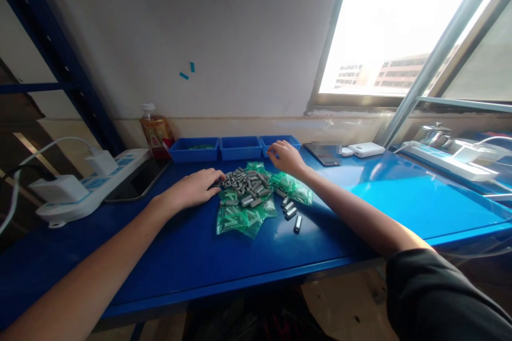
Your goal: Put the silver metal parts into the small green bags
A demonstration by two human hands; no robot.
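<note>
A heap of small grey metal cylinders (pixel 245 184) lies on green plastic bags (pixel 240 218) in the middle of the blue table (pixel 192 256). My left hand (pixel 196 187) rests palm down at the heap's left edge, fingers curled and touching the parts. Over the front rim of the right blue tray (pixel 294 141) hovers my right hand (pixel 285 155), fingers bent in a pinch; what it holds, if anything, is too small to see. A few loose cylinders (pixel 291 212) lie to the right of the bags.
Three blue trays stand in a row at the back; the left tray (pixel 194 149) and the middle tray (pixel 240 147). A bottle (pixel 156 130) stands by the wall. Power strips (pixel 86 186) (pixel 448 160), a tablet (pixel 138 181), a phone (pixel 325 152) and a white power bank (pixel 366 149) sit around.
</note>
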